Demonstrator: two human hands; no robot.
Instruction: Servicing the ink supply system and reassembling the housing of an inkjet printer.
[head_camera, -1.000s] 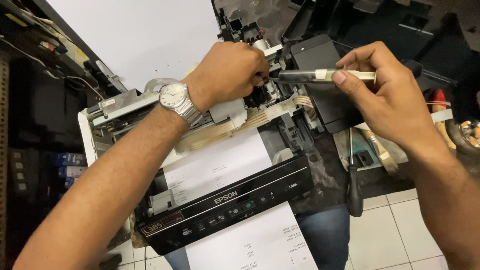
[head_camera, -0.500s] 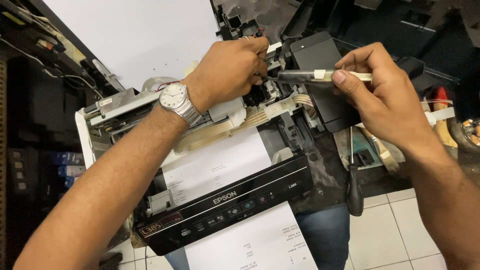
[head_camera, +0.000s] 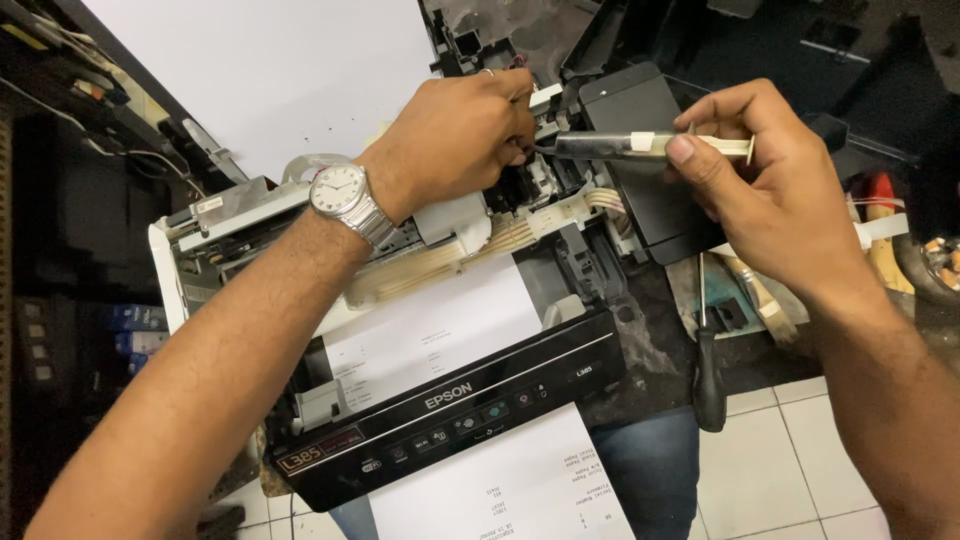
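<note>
The right hand (head_camera: 770, 190) is pinching a dark-filled syringe (head_camera: 640, 146) level above the opened printer (head_camera: 400, 330); the left hand (head_camera: 455, 140), fingers curled, is gripping a small part at the syringe's tip.

An opened printer (head_camera: 400, 330) with its cover off is seen across the middle of the frame, its black control panel (head_camera: 450, 415) toward the lower centre. A printed sheet (head_camera: 430, 325) is lying inside it, and another sheet (head_camera: 510, 490) is seen below the panel at the bottom edge. The left hand (head_camera: 460, 135), with a wristwatch (head_camera: 345, 200) worn on the wrist, is placed on the printer's inner parts at upper centre. A dark-filled syringe (head_camera: 630, 146) is held level by the right hand (head_camera: 770, 190) at upper right, its tip pointed at the left hand's fingers. A screwdriver (head_camera: 708, 360) is seen lying at lower right, above the white floor tiles (head_camera: 800, 470).
</note>
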